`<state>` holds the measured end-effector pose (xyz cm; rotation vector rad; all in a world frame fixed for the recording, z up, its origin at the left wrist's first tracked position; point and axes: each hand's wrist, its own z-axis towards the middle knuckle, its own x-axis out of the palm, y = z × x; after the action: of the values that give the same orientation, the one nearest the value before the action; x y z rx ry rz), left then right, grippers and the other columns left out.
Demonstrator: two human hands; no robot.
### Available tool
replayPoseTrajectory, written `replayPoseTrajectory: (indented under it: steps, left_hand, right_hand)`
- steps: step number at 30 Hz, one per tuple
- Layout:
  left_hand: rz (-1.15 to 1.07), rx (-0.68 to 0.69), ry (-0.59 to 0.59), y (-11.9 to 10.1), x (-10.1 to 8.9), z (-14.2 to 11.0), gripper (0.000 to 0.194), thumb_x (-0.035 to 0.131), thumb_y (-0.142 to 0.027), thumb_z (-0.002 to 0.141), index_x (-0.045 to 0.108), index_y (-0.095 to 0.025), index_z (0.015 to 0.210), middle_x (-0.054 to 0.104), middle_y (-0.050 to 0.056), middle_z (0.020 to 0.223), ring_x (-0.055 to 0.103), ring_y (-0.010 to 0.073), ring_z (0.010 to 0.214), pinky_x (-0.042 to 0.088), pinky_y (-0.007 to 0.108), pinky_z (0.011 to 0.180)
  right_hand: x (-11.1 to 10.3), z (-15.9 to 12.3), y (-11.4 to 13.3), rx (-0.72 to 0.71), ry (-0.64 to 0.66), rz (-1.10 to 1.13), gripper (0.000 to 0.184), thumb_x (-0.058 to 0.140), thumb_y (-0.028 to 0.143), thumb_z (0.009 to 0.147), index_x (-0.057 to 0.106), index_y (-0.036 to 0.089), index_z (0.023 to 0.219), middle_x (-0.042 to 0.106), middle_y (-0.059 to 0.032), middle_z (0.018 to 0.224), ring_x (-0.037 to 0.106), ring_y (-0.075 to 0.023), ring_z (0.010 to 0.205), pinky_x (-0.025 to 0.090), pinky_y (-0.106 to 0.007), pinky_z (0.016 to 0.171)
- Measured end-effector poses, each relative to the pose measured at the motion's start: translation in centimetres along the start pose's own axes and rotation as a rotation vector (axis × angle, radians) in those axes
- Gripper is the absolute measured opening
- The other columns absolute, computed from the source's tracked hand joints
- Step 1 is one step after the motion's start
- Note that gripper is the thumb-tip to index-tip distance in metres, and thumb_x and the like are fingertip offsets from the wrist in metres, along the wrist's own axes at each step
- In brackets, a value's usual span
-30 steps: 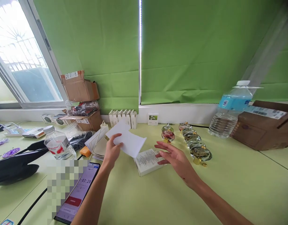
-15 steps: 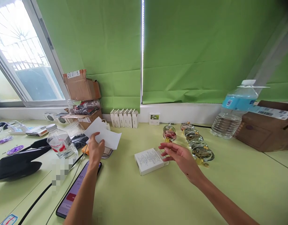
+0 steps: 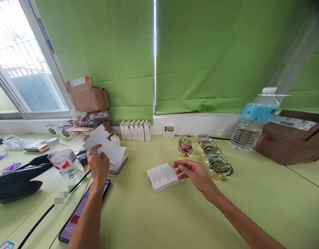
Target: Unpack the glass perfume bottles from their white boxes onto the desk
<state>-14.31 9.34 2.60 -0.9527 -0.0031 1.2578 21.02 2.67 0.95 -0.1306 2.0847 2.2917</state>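
Note:
My left hand (image 3: 98, 164) is closed on a folded sheet of white paper (image 3: 104, 143), which it holds above a small stack of papers (image 3: 119, 166). Flat on the table lies a white box (image 3: 163, 177) with small print on its upper face. Beside the box's right end is my right hand (image 3: 197, 174), its fingers stretched and slightly bent with nothing between them. Whether a fingertip touches the end of the box I cannot tell. Under my left forearm rests a phone (image 3: 80, 216) with its screen lit.
Several slim white boxes (image 3: 135, 130) stand in a row by the wall. Gold-capped glass ornaments (image 3: 216, 157) line the right, near a large water bottle (image 3: 249, 128) and a brown carton (image 3: 286, 141). At left are a smaller bottle (image 3: 64, 160), a black item (image 3: 19, 183) and a cable (image 3: 40, 221).
My left hand has moved slightly left with the paper, uncovering more of the stack below. The view has shifted a little; my right hand stays beside the box.

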Motion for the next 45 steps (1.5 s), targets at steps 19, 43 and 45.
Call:
replayPoseTrajectory:
  steps: [19,43,45]
  left_hand:
    - [0.160,0.320,0.286,1.0,1.1,-0.3,0.036,0.041,-0.010,0.083,0.064,-0.023,0.108,0.060,0.007,0.117,0.061,0.0260,0.099,0.047,0.035,0.085]
    - [-0.115,0.384,0.276,-4.2,0.9,-3.1,0.026,0.046,-0.031,0.090,0.061,-0.023,0.109,0.055,0.008,0.122,0.044,0.0261,0.121,0.032,0.040,0.106]
    - [-0.189,0.427,0.410,-5.5,1.5,-4.6,0.026,0.049,-0.035,0.089,0.062,-0.024,0.109,0.058,0.007,0.118,0.049,0.0243,0.117,0.035,0.038,0.104]
  right_hand:
    - [0.3,-0.3,0.5,-0.023,0.048,-0.107,0.036,0.060,0.048,0.080,0.072,0.017,0.092,0.069,-0.0089,0.093,0.063,-0.0198,0.078,0.058,-0.034,0.068]
    - [0.1,-0.1,-0.2,-0.025,-0.082,-0.399,0.036,0.052,0.044,0.083,0.069,0.017,0.100,0.068,-0.0060,0.087,0.052,-0.0127,0.053,0.045,-0.027,0.048]
    - [0.2,-0.2,-0.3,-0.028,-0.099,-0.476,0.040,0.053,0.047,0.082,0.068,0.018,0.104,0.068,-0.0068,0.094,0.054,-0.0145,0.058,0.044,-0.027,0.052]
